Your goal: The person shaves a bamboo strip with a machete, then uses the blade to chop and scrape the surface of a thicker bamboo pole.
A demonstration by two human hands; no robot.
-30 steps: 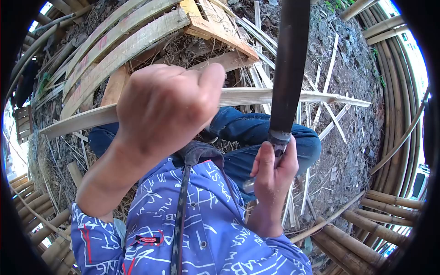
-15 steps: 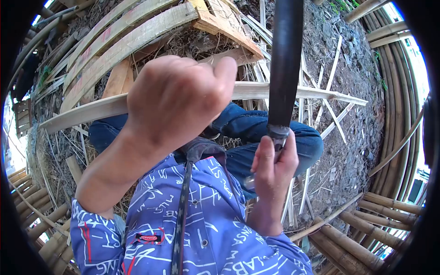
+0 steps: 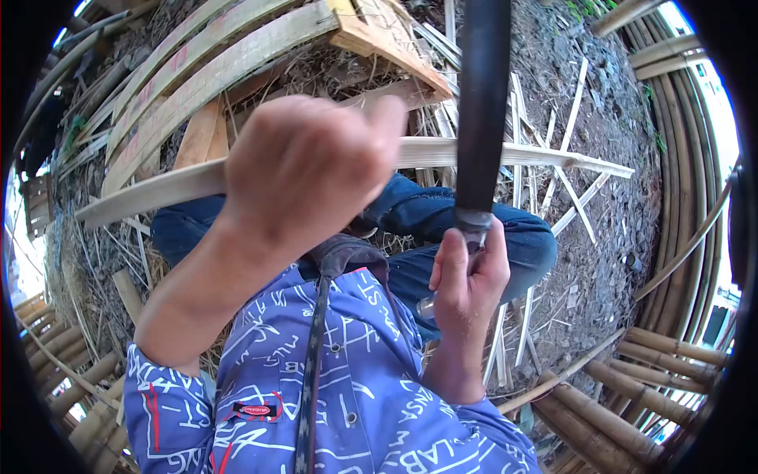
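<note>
My left hand (image 3: 312,170), slightly blurred, is closed round a long pale bamboo strip (image 3: 529,156) that runs crosswise over my lap. In my right hand (image 3: 471,276) is the handle of a large knife (image 3: 482,103). Its dark, wide blade points away from me and passes over the strip, to the right of my left hand. Whether the blade touches the strip cannot be made out. The thumb and fingers of my right hand wrap the handle just below the blade's metal collar.
A slatted wooden piece (image 3: 237,71) lies ahead on the left. Thin bamboo offcuts (image 3: 580,205) and shavings litter the ground. Bamboo poles (image 3: 679,205) line the right side, with more poles (image 3: 608,419) at the lower right. My crossed legs (image 3: 513,245) are under the strip.
The knife and my right hand have shifted slightly left. My left hand and the strip have moved slightly right.
</note>
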